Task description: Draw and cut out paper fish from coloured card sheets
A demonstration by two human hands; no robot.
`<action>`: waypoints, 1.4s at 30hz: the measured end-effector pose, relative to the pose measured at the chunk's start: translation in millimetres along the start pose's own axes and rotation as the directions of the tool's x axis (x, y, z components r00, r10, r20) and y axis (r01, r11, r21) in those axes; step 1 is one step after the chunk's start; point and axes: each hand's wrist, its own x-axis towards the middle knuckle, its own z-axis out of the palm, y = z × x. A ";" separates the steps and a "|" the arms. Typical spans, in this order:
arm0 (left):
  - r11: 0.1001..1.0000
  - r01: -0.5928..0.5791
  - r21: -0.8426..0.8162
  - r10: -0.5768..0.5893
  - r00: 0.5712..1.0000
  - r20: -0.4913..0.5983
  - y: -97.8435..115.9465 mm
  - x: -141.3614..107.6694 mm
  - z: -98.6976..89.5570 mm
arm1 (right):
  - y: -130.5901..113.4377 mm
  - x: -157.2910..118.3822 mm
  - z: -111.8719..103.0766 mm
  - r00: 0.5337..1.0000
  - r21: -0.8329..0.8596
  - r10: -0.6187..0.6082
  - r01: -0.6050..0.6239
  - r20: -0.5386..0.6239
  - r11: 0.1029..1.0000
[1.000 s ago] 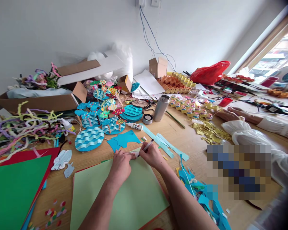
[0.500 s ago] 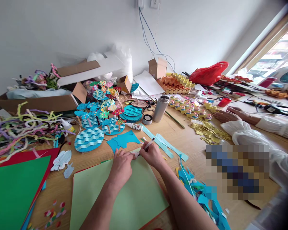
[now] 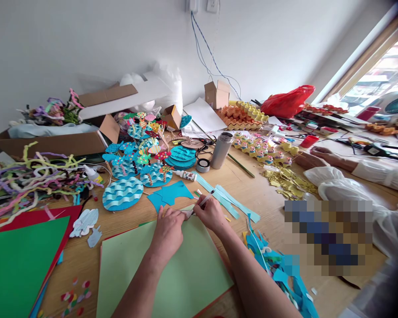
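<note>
A light green sheet of paper [image 3: 192, 265] lies in front of me, with red paper showing at its edges. My right hand [image 3: 212, 215] is closed around a slim pen [image 3: 207, 198] with a pale barrel and a dark end, its tip down by the sheet's far edge. Beside it, my left hand [image 3: 168, 227] rests on the sheet, fingers bent and pressed down at a small pale piece that they mostly hide. Blue paper offcuts [image 3: 172, 193] lie just beyond both hands, along with light blue strips [image 3: 223, 198] and a small white glue bottle [image 3: 186, 175].
Blue wavy paper discs [image 3: 123, 193] and a grey flask [image 3: 222, 151] stand beyond. Pipe cleaners [image 3: 43, 176] heap up at left, near green sheets [image 3: 20, 260]. Blue scraps [image 3: 281, 269] lie at right. Another person's hands [image 3: 328, 157] rest beside egg-carton pieces [image 3: 265, 150].
The right hand and pen have shifted very slightly. The left hand and the green sheet stay in place.
</note>
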 end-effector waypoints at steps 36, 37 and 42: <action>0.999 -0.042 -0.014 0.041 0.998 -0.052 -2.7 1.0 3.9 | -1.6 -1.8 -0.3 1.000 0.038 -0.025 0.024 0.017 0.999; 0.999 -0.040 -0.015 0.040 0.998 -0.053 -3.1 1.0 4.2 | -1.1 -1.7 -0.1 1.000 0.037 -0.023 0.022 0.013 0.999; 0.999 -0.039 -0.016 0.038 0.997 -0.068 -4.9 1.2 6.7 | -0.6 -2.3 1.6 1.000 0.034 -0.017 0.017 0.008 0.999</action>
